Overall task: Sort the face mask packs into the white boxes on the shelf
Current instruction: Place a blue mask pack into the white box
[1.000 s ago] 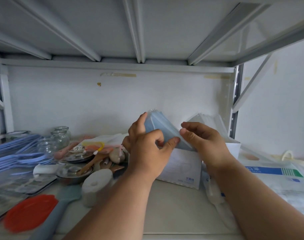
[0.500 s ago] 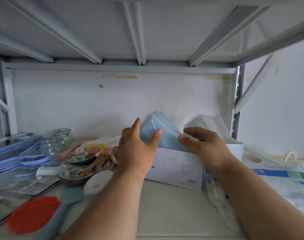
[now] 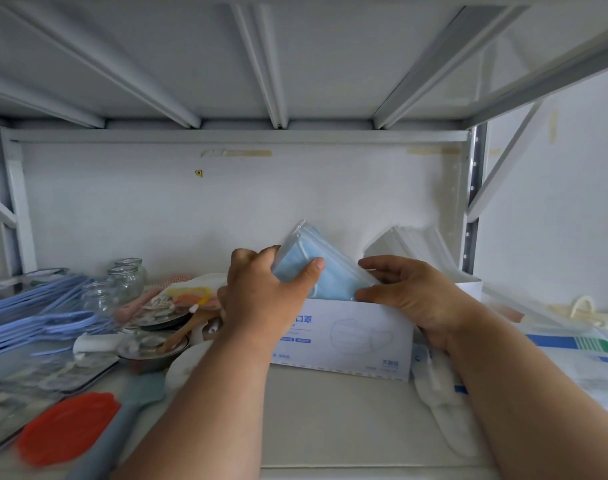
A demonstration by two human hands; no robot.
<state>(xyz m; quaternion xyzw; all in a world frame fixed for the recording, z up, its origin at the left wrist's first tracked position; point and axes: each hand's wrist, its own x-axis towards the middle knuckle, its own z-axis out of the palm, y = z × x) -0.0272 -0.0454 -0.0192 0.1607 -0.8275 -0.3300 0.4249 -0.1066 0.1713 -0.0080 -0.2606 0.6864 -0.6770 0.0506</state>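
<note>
- At the far left of the shelf (image 3: 330,410), a stack of blue flat items (image 3: 35,313) is seen, with three glass jars (image 3: 125,282) just to its right.
- Near the left front edge, a red round object (image 3: 66,427) is laid beside a grey-blue handle (image 3: 122,420).
- A metal bowl (image 3: 150,351) with a wooden utensil in it is placed between the jars and the left forearm.
- The blue face mask pack (image 3: 330,275) is gripped by the left hand (image 3: 261,299): the thumb is pressed on its near face and the fingers are curled behind its left edge.
- The pack is held tilted, its lower part already inside the open top of the white box (image 3: 347,337), which stands in the middle of the shelf.
- The right lower edge of the pack is pinched by the right hand (image 3: 410,296) between thumb and fingers, just above the rim of the box.
- Behind the right hand, a white mask pack (image 3: 413,244) is standing in a second white box (image 3: 470,289), near the right post.
- At the far right, white bags with blue and green print (image 3: 572,348) are lying on the shelf.
</note>
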